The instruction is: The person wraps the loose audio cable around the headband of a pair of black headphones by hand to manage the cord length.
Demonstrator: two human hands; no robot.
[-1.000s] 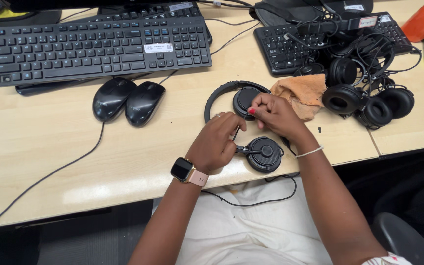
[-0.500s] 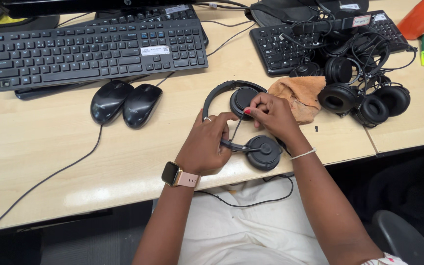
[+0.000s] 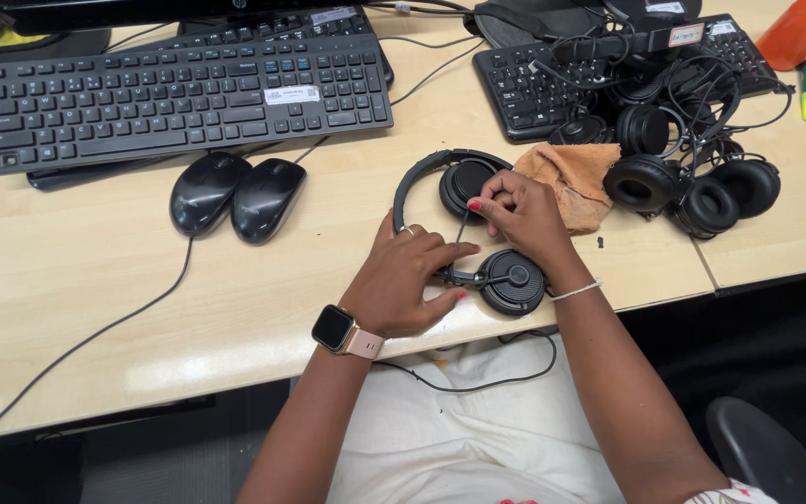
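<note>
Two hands work on one black headset (image 3: pixel 478 224) that lies flat on the light wooden desk (image 3: pixel 95 280), close to its front edge. Our right hand (image 3: pixel 524 215) has its fingertips pinched on the thin stem between the two ear cups, with the upper ear cup (image 3: pixel 464 182) just beyond the knuckles. Our left hand (image 3: pixel 403 280) lies palm down over the headband's lower end, fingers spread and pressing on it, the index finger reaching toward the lower ear cup (image 3: pixel 512 280), which rests near the desk edge. The headband arcs up and left from the upper cup and passes under the left fingers. We wear a smartwatch (image 3: pixel 338 329) with a pink strap on the left wrist and a thin bracelet (image 3: pixel 578 291) on the right wrist. A tan cloth (image 3: pixel 576 177) lies crumpled just behind the right hand, touching it. Further right, a heap of black headsets (image 3: pixel 692 177) with tangled cables sits beside the cloth. Two black mice (image 3: pixel 235 191) lie side by side to the left, well apart from the hands, below a black keyboard (image 3: pixel 179 98). A second keyboard (image 3: pixel 552 79) lies at the top right, partly under the cables.
</note>
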